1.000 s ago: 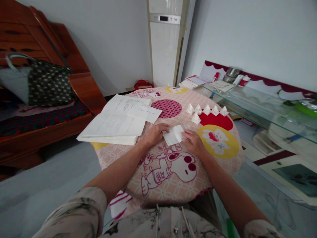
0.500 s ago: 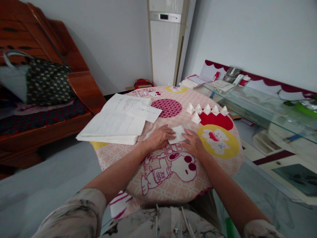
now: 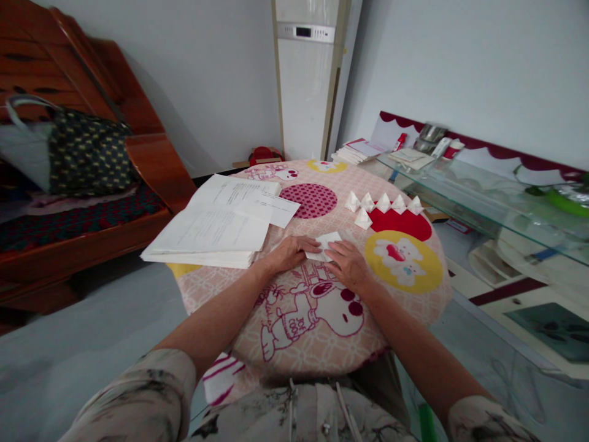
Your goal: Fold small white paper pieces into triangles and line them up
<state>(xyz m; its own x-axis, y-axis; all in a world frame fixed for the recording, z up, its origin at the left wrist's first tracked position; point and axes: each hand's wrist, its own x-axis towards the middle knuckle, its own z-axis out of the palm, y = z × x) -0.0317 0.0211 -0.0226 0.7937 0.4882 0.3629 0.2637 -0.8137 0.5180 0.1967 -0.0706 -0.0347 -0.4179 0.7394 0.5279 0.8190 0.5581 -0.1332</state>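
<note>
A small folded white piece of paper (image 3: 327, 239) lies on the round cloth-covered table between my hands. My left hand (image 3: 291, 253) has its fingers closed on the paper's left edge. Stretched over the right part of the paper, the fingers of my right hand (image 3: 348, 265) press it flat and hide some of it. Several small white folded paper pyramids (image 3: 384, 203) stand in a row farther back on the right, with one paper pyramid (image 3: 363, 218) in front of them. To the left rests a thick stack of printed sheets (image 3: 207, 227), with a smaller paper slip (image 3: 280, 209) at its right side.
The patterned tablecloth (image 3: 317, 353) hangs over the near edge. At right is a glass-topped cabinet (image 3: 488, 202) with household items on it. A wooden bench (image 3: 151, 166) with a dark patterned bag (image 3: 89, 153) stands left. Behind rises a tall white air conditioner (image 3: 304, 92).
My right hand has moved left, farther over the paper. My left hand and the paper have shifted slightly left. The pyramids and the stack stay in place.
</note>
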